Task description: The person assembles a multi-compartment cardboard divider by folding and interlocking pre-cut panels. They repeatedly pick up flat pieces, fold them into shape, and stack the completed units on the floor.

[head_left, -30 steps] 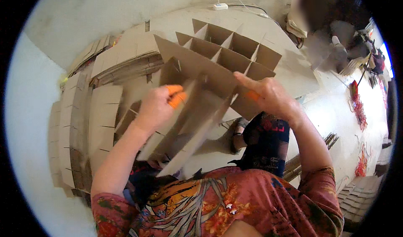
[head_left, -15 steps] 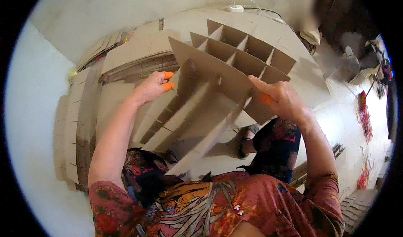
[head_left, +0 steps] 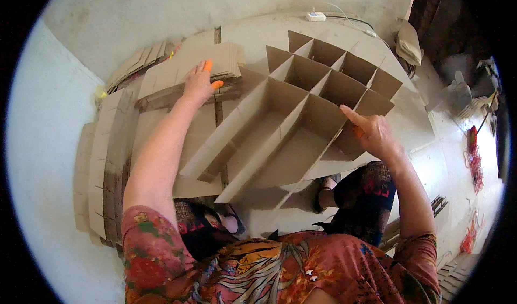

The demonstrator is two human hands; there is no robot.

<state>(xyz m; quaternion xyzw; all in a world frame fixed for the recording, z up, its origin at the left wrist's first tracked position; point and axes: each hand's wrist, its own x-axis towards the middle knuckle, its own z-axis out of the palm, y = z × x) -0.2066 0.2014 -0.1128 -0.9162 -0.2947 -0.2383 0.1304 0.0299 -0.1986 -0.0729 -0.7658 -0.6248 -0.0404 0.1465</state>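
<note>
A partly assembled cardboard divider grid stands in front of me, with crossing panels forming open cells at its far side. Long strips run from it toward my lap. At its right side my right hand grips a panel, the index finger stretched along the top edge. My left hand rests on the right end of a stack of flat cardboard strips, fingers spread and nothing held. Orange covers sit on two of its fingertips, and orange also shows on my right hand.
More slotted cardboard strips are stacked along the left wall. At the back lies a white power socket with a cable. Red string bundles lie on the right, and further cardboard pieces at lower right.
My left hand has moved away from me onto the strip stack, its fingers spreading. The grid has shifted slightly right and now sits lower and flatter, with my right hand still on it.
</note>
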